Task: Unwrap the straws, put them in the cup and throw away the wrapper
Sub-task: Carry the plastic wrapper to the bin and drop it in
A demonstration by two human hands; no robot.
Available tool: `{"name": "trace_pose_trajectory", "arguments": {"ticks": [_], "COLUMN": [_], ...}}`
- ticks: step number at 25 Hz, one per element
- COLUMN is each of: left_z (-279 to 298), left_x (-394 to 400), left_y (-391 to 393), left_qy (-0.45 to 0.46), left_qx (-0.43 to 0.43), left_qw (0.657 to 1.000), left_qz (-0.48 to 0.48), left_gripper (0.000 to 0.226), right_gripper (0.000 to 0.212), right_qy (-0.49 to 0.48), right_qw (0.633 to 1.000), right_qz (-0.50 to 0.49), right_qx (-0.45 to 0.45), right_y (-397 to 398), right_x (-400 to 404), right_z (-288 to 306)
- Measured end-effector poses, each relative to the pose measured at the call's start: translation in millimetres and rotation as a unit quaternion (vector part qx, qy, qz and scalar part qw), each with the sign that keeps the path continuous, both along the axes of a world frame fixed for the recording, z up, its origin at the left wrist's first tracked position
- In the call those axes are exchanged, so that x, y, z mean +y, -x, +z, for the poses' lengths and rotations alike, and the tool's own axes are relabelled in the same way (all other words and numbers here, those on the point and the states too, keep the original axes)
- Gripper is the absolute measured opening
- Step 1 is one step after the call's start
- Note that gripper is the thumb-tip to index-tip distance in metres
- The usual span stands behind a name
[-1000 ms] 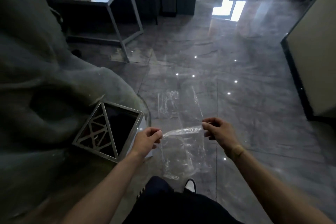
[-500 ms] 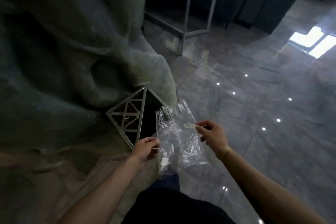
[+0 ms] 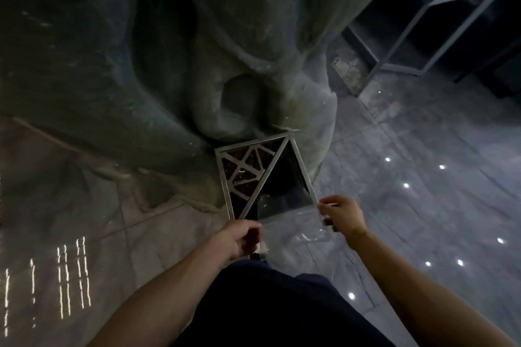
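A clear plastic wrapper (image 3: 293, 222) hangs stretched between my two hands, low over the near edge of a square metal bin. My left hand (image 3: 239, 236) pinches its left edge and my right hand (image 3: 339, 214) pinches its right edge. The bin (image 3: 225, 177) has a silver frame; its left half is a triangular lattice panel and its right half is a dark opening (image 3: 284, 177). The film is faint and hard to trace against the floor. No straws or cup are in view.
A large grey draped sculptural mass (image 3: 158, 70) rises right behind the bin. A metal-framed glass table (image 3: 423, 22) stands at the upper right. Glossy grey marble floor (image 3: 423, 177) spreads to the right. My dark trousers (image 3: 267, 304) fill the lower middle.
My view has swung left and down, so the bin now lies straight ahead. Both hands have carried the wrapper from beside the bin to just over its near edge, spread wider.
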State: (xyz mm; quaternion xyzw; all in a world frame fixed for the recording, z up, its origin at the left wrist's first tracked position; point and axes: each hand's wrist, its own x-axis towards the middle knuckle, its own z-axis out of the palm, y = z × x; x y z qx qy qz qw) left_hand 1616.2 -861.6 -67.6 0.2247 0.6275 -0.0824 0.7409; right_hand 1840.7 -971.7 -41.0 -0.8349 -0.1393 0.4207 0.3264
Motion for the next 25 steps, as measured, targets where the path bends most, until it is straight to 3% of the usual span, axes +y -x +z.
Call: {"name": "trace_pose_trajectory", "arguments": {"ticks": [3, 6, 9, 11, 14, 20, 22, 25], "left_z": [-2.4, -6.9, -7.0, -5.7, -7.1, -9.1, -10.6, -8.3], "left_x": [-0.7, -0.8, 2.4, 4.4, 4.9, 4.8, 6.4, 1.0], "left_y": [-1.4, -5.2, -13.2, -21.8, -34.6, -57.7, -59.4, -55.9], "left_qy": [0.041, 0.043, 0.024, 0.01, 0.002, -0.028, -0.093, -0.278], "left_qx": [0.006, 0.019, 0.045, 0.066, 0.09, 0.129, 0.161, 0.177], "left_qw": [0.998, 0.994, 0.991, 0.988, 0.986, 0.978, 0.975, 0.944], "left_qz": [0.054, 0.096, 0.125, 0.138, 0.143, 0.159, 0.121, 0.015], "left_gripper": [0.018, 0.026, 0.027, 0.026, 0.03, 0.032, 0.03, 0.012], "right_gripper": [0.015, 0.038, 0.064, 0.071, 0.056, 0.028, 0.023, 0.016], "right_qy": [-0.004, -0.017, -0.043, -0.075, -0.125, -0.19, -0.184, -0.173], "right_qw": [0.998, 0.979, 0.895, 0.834, 0.792, 0.757, 0.751, 0.752], "right_qz": [0.055, 0.201, 0.426, 0.513, 0.537, 0.572, 0.588, 0.59], "right_qx": [0.025, -0.022, -0.125, -0.189, -0.263, -0.251, -0.24, -0.24], "right_y": [-9.3, -23.7, -43.8, -55.2, -65.9, -86.2, -88.8, -89.7], "right_x": [16.3, 21.6, 23.1, 28.8, 44.0, 77.6, 86.2, 99.2], "right_z": [0.4, 3.5, 10.0, 12.9, 14.8, 13.0, 8.0, -3.6]}}
